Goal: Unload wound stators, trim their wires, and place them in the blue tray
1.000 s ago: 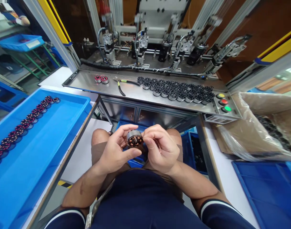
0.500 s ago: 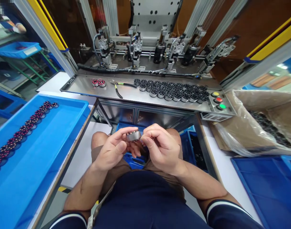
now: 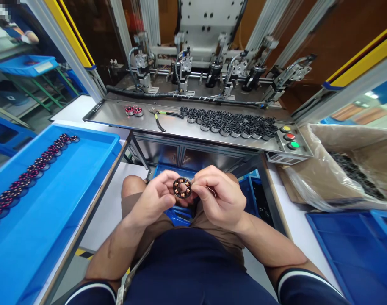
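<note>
Between my hands is a round motor stator point(image 3: 182, 187), its open face with copper windings turned up toward me. My left hand point(image 3: 157, 197) grips it by its left edge, fingers behind and thumb at the lower side. At its right edge my right hand point(image 3: 219, 197) pinches thin wire point(image 3: 210, 187) between thumb and forefinger; the wire's ends are hard to make out. On the steel shelf point(image 3: 117, 118) ahead lie two red-wound stators point(image 3: 134, 111), pliers point(image 3: 160, 116) with black and green handles, and several rows of black stators point(image 3: 231, 123).
A blue tray point(image 3: 82, 178) at the left holds a line of wound stators. Machine fixtures point(image 3: 183, 67) stand behind the shelf. Coloured buttons point(image 3: 289, 136), a plastic-lined box point(image 3: 327, 178) and a blue bin point(image 3: 339, 254) are at the right.
The stator has turned from showing its metal side to showing its wound face. My right hand has shifted slightly right and down, still pinching.
</note>
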A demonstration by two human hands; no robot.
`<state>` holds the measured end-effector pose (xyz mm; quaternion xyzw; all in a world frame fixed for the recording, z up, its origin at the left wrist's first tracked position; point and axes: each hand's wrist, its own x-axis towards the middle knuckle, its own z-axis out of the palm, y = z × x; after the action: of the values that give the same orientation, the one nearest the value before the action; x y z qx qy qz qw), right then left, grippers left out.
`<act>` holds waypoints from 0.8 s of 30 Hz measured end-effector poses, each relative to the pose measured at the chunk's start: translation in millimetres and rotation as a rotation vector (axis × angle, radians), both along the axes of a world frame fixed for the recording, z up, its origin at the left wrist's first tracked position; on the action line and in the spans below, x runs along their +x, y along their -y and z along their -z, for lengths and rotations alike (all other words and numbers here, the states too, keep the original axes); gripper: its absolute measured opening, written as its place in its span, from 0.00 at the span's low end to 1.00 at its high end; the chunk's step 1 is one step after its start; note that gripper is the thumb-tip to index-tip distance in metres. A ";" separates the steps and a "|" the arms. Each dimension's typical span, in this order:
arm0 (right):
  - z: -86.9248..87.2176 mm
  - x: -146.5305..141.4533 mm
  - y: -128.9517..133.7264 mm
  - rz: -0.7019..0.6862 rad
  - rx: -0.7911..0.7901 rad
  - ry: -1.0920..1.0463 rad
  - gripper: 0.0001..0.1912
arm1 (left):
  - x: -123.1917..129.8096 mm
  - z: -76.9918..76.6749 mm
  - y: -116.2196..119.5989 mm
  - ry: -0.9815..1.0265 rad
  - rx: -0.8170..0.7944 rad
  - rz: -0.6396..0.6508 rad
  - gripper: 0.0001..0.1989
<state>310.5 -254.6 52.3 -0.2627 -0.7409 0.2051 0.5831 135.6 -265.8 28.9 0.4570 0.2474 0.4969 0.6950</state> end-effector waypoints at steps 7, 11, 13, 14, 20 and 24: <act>0.8 2.5 4.0 0.034 -0.028 0.011 0.06 | 3.3 0.6 6.8 0.018 0.059 0.024 0.16; 0.6 -2.9 6.9 -0.023 -0.302 -0.123 0.10 | 7.2 5.3 6.5 -0.069 0.321 -0.219 0.15; 2.1 -5.7 7.4 -0.107 -0.484 -0.214 0.13 | 7.5 8.2 6.1 -0.152 0.463 -0.355 0.16; 3.6 -7.0 7.3 -0.153 -0.579 -0.261 0.15 | 7.0 9.3 6.0 -0.191 0.522 -0.408 0.19; 16.9 -12.6 5.1 -0.340 -1.004 -0.500 0.21 | -1.7 8.8 5.8 -0.395 0.687 -0.495 0.30; 20.9 -14.0 3.9 -0.383 -1.079 -0.569 0.20 | -7.1 7.3 4.8 -0.515 0.768 -0.511 0.28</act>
<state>296.6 -258.5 31.4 -0.3177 -0.3835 0.7116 0.4957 128.6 -270.7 21.5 0.7110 0.3139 0.5771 0.2508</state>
